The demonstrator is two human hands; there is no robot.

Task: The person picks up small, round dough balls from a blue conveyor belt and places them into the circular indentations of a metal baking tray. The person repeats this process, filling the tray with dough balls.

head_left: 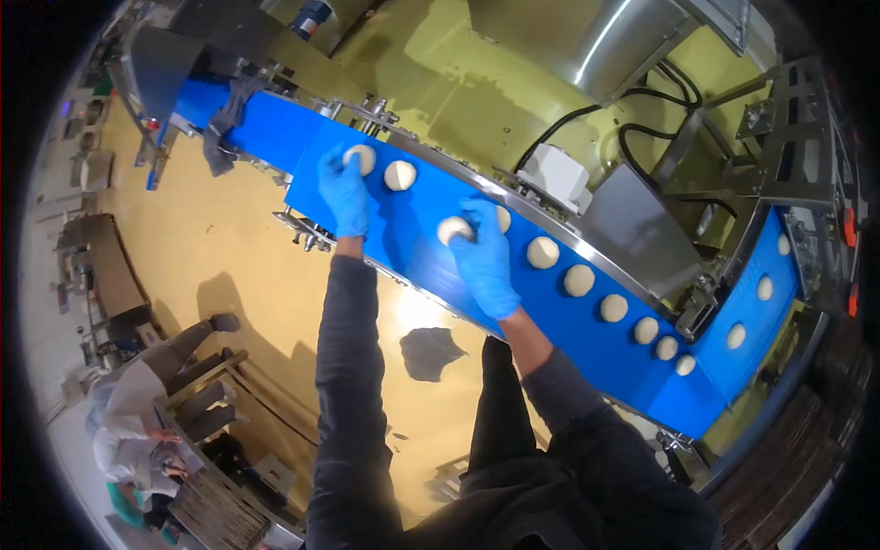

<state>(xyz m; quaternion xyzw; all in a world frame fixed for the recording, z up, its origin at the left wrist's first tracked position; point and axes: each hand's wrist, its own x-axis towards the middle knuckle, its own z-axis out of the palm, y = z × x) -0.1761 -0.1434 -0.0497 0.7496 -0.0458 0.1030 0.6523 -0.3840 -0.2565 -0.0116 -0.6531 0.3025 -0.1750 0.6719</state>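
Note:
Both my hands wear blue gloves and reach over a blue conveyor belt (412, 240). My left hand (344, 194) is closed on a round, pale dough ball (364, 159) near the belt's far edge. Just right of it, another dough ball (401, 175) lies on the belt, touched by neither hand. Farther right, my right hand (486, 266) grips a dough ball (453, 230) between thumb and fingers. Behind those fingers, a further ball (503, 218) is partly hidden. Several more balls, among them one close by (543, 252), run in a row toward the right.
A second blue belt (750, 316) at the right carries a few dough balls. A metal rail with a white box (555, 176) borders the far side. A dark cloth (227, 124) hangs over the belt's left end. At lower left, a person in white (128, 412) is beside a bench.

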